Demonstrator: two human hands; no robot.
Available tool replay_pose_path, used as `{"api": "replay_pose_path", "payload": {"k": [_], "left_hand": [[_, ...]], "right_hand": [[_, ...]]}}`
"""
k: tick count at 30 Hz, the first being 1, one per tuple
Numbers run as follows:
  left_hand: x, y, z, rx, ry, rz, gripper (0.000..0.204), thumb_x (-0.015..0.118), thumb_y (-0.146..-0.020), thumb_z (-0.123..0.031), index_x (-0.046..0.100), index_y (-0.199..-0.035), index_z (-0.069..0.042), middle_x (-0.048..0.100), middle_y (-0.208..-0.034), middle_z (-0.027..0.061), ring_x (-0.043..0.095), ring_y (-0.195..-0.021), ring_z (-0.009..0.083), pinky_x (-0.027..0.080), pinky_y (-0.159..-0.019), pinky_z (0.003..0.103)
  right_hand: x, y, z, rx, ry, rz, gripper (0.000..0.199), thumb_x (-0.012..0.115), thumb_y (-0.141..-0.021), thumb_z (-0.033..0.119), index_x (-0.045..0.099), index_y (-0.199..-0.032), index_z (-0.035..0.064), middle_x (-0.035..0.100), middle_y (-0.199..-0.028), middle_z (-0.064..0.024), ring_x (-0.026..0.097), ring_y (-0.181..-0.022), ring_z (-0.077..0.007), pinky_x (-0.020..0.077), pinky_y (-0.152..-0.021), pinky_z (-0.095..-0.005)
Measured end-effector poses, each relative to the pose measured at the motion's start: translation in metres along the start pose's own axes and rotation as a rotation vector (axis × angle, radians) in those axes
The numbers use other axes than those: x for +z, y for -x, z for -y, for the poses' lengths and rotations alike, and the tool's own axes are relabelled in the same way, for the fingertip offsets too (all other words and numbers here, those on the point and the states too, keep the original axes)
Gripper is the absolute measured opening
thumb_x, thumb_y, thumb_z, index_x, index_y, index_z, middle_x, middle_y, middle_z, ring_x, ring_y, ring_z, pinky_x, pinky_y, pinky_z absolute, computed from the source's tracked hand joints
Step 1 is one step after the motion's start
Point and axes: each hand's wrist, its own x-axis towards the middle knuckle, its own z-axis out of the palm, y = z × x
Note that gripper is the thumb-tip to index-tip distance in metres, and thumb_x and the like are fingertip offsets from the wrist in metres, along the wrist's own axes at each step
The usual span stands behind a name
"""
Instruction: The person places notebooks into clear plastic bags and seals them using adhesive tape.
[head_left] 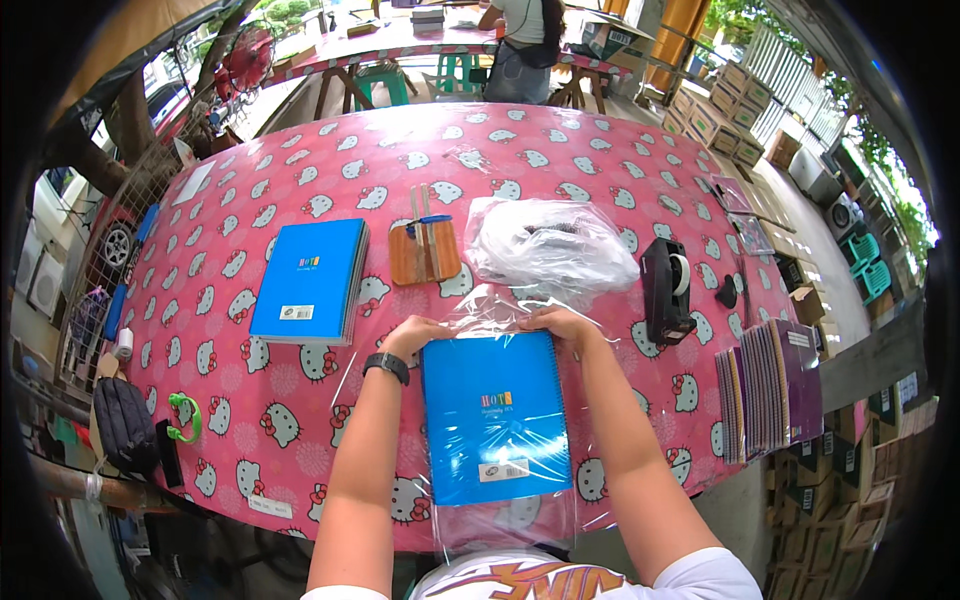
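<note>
A blue spiral notebook [497, 430] lies in front of me inside a clear plastic sleeve [500, 318], whose near end hangs over the table edge. At the notebook's far left corner, my left hand [418, 334], with a dark watch on its wrist, is closed on the plastic. My right hand [560, 325] pinches the sleeve by the far right corner. Beyond them sits a heap of clear plastic bags [550, 245]. Left of that, a wooden block [422, 252] carries thin sticks and a blue pen [432, 219]. A stack of blue notebooks [308, 280] lies farther left.
A black tape dispenser [666, 290] stands right of the bags. Purple notebooks [770, 390] are stacked at the right edge. A black pouch [126, 425], a phone [168, 453] and a green strap [188, 418] lie at left. Another person [527, 50] sits at the far table.
</note>
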Motion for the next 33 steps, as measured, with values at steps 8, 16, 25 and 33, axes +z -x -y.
{"api": "replay_pose_path", "payload": {"k": [8, 16, 25, 33], "left_hand": [[0.000, -0.022, -0.015, 0.007, -0.519, 0.015, 0.037, 0.075, -0.070, -0.030, 0.071, -0.091, 0.000, 0.068, -0.076, 0.0080, 0.060, -0.065, 0.0145, 0.047, -0.061, 0.031], [0.001, -0.036, -0.009, -0.065, -0.869, -0.164, 0.037, 0.076, -0.066, -0.038, 0.069, -0.073, -0.002, 0.067, -0.073, 0.0116, 0.063, -0.066, 0.0177, 0.048, -0.058, 0.034], [-0.028, -0.005, 0.001, 0.380, -0.588, -0.457, 0.032, 0.070, -0.076, -0.032, 0.069, -0.085, -0.001, 0.068, -0.075, 0.0103, 0.065, -0.070, 0.0216, 0.051, -0.066, 0.032], [0.003, 0.028, -0.012, 0.207, -0.588, 0.032, 0.042, 0.057, -0.088, -0.038, 0.063, -0.110, -0.003, 0.065, -0.100, 0.0170, 0.062, -0.093, 0.0235, 0.048, -0.079, 0.034]], "right_hand": [[0.007, -0.019, 0.015, -0.102, 0.666, -0.014, 0.027, 0.072, -0.073, 0.027, 0.071, -0.089, 0.0053, 0.068, -0.080, -0.0119, 0.063, -0.080, -0.0228, 0.0480, -0.073, -0.0331], [0.081, 0.022, 0.012, -0.745, 0.902, -0.213, 0.029, 0.054, -0.086, 0.033, 0.065, -0.089, 0.0068, 0.064, -0.091, -0.0144, 0.061, -0.088, -0.0324, 0.0481, -0.075, -0.0416], [0.081, 0.008, 0.034, -0.298, 1.064, -0.048, 0.066, 0.034, -0.088, 0.060, 0.069, -0.090, 0.0048, 0.065, -0.096, -0.0189, 0.060, -0.095, -0.0359, 0.0469, -0.081, -0.0450], [0.071, -0.032, 0.040, -0.300, 0.883, -0.278, 0.064, 0.056, -0.079, 0.060, 0.066, -0.088, -0.0026, 0.063, -0.094, -0.0257, 0.060, -0.092, -0.0385, 0.0459, -0.082, -0.0429]]}}
